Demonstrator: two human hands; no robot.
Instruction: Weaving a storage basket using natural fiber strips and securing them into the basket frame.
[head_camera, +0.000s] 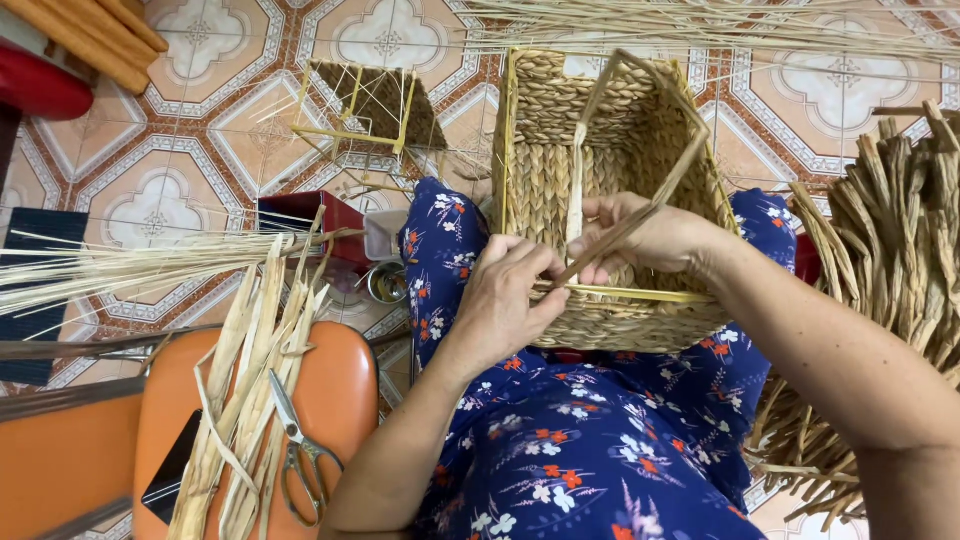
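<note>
A rectangular woven straw basket (560, 170) on a thin yellow frame rests on my lap, open side up. My left hand (505, 300) pinches the near rim of the basket, fingers closed on the weave. My right hand (650, 235) reaches inside and grips a long flat straw strand (640, 215) that runs up and across the basket's mouth. A pale upright strand (575, 190) stands inside the basket just left of my right hand.
An orange stool (345, 385) at my left carries loose straw strips (250, 370), scissors (295, 445) and a dark phone (170, 470). A half-woven frame basket (375, 100) sits on the tiled floor. A heap of dried straw (890, 250) lies at right.
</note>
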